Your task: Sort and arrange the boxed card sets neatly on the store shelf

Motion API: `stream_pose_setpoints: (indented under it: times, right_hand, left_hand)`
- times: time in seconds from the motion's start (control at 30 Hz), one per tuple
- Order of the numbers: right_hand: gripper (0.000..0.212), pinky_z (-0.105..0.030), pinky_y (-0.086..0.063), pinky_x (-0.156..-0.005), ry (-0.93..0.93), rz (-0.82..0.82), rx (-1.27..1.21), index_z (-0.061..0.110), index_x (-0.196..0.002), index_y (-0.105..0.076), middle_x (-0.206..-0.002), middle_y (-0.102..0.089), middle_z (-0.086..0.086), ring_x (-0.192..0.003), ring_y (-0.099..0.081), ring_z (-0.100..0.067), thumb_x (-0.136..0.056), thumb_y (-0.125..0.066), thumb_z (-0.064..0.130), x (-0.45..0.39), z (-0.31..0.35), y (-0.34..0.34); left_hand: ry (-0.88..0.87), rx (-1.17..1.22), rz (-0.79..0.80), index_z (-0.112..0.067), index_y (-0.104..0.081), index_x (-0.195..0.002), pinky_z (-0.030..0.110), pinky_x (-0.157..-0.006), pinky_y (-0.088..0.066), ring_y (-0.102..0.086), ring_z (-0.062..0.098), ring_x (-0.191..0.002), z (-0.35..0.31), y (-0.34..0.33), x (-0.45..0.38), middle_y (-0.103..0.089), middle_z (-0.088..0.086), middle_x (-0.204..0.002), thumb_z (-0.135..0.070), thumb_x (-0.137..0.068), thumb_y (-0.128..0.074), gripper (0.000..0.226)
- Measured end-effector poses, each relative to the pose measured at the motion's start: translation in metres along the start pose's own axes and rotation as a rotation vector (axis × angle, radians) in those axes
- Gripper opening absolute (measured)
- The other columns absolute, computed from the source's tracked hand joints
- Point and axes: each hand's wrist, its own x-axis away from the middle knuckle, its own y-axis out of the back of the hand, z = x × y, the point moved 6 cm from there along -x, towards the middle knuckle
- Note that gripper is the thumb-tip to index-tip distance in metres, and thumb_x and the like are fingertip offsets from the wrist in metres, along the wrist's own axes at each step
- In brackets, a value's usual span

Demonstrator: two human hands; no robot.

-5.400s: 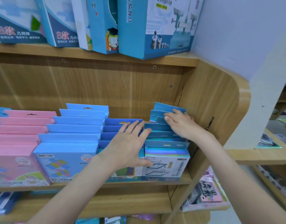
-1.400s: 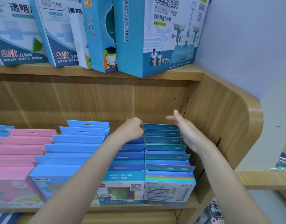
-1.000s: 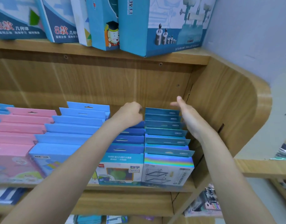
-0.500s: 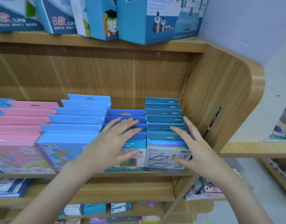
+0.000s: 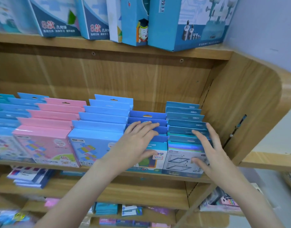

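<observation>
Rows of boxed card sets stand front to back on the wooden middle shelf (image 5: 158,177). From the right: a teal row with a shiny rainbow-banded front box (image 5: 179,162), a dark blue row (image 5: 148,116), a light blue row (image 5: 98,129), a pink row (image 5: 47,129) and more blue boxes at the far left. My left hand (image 5: 135,145) lies flat with straight fingers on the tops of the dark blue row. My right hand (image 5: 207,148) rests with spread fingers on the tops of the teal row, its thumb on the front box's face.
The shelf's curved wooden side panel (image 5: 250,112) stands right beside the teal row. Tall blue boxes (image 5: 182,22) fill the shelf above. Lower shelves hold flat packets (image 5: 29,176) and more small packs (image 5: 107,208). A side shelf (image 5: 270,160) juts out at the right.
Both hands came forward from the back of the two right rows, which now stand even, and lie flat on the front boxes. The view has shifted left, showing more of the left rows.
</observation>
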Motion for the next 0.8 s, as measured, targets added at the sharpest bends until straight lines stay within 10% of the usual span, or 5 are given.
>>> stream_pose_setpoints:
  times: [0.13,0.43,0.57,0.8]
  right_hand:
    - [0.083,-0.012,-0.038,-0.065,-0.012,-0.004,-0.01,0.052,-0.136,0.005,-0.143,0.032,0.024,-0.067,-0.046,0.008,-0.087,-0.058,0.027,0.001,-0.001,-0.002]
    - [0.085,-0.022,-0.045,-0.089,0.051,-0.051,-0.013,0.057,-0.126,0.013,-0.143,0.034,0.023,-0.114,-0.047,-0.01,-0.088,-0.057,0.028,-0.001,0.001,-0.002]
    - [0.085,-0.036,-0.02,-0.116,0.1,-0.071,0.053,0.048,-0.13,0.013,-0.149,0.028,0.011,-0.143,0.0,-0.015,-0.086,-0.059,0.033,-0.002,0.001,-0.002]
    - [0.078,-0.052,-0.008,-0.11,0.11,-0.273,0.167,0.021,-0.139,-0.034,-0.151,-0.023,-0.009,-0.139,-0.021,-0.031,-0.071,-0.047,0.057,-0.005,0.018,0.018]
  left_hand:
    - [-0.007,0.003,0.005,-0.014,-0.065,-0.1,0.041,-0.101,-0.036,-0.056,0.023,-0.115,0.001,-0.002,-0.002,-0.059,0.004,-0.125,-0.053,-0.075,-0.038,0.054]
    - [0.012,0.038,0.094,-0.006,-0.062,-0.11,0.046,-0.105,-0.023,-0.045,0.028,-0.127,0.003,-0.004,-0.003,-0.051,0.008,-0.135,-0.041,-0.074,-0.07,0.05]
    - [0.01,0.004,0.071,-0.015,-0.058,-0.111,0.042,-0.108,-0.029,-0.052,0.024,-0.12,0.004,-0.001,0.0,-0.055,0.004,-0.129,-0.053,-0.077,-0.049,0.052]
    - [0.001,0.087,-0.022,-0.014,-0.056,-0.117,0.035,-0.108,-0.02,-0.042,0.014,-0.122,0.01,0.019,0.014,-0.055,0.002,-0.128,-0.047,-0.086,-0.043,0.047]
